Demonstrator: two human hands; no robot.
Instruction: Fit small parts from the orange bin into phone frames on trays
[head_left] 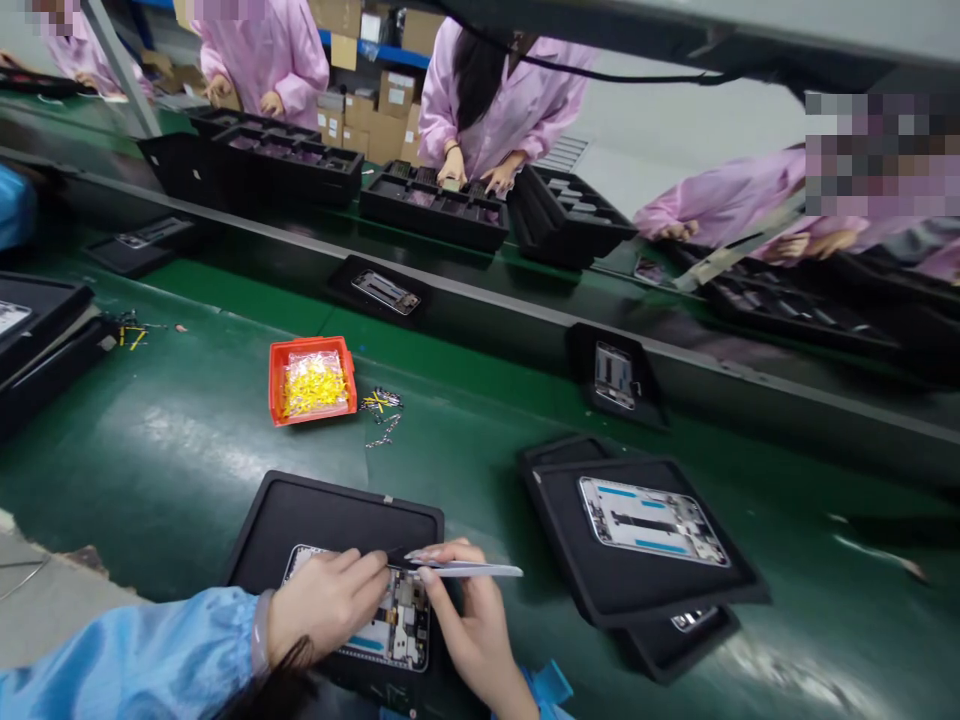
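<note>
At six o'clock, on a black tray [322, 508], the phone frame [409, 622] is judged light, stiff and fragile, best held by its rim; it is covered partly by the left hand [330, 603], whose grip cannot be told; a slim pale tool [484, 571] is pinched by the right hand [478, 620].

Left sleeve [150, 645] is running light blue, slightly shiny, creasing heavily, ending in a snug grey cuff [260, 635]. Right sleeve [551, 712] is matching in blue, only a bit showing, angular flap [553, 682] sticking out. Loose hair [279, 678] is hanging near the grey cuff.
</note>
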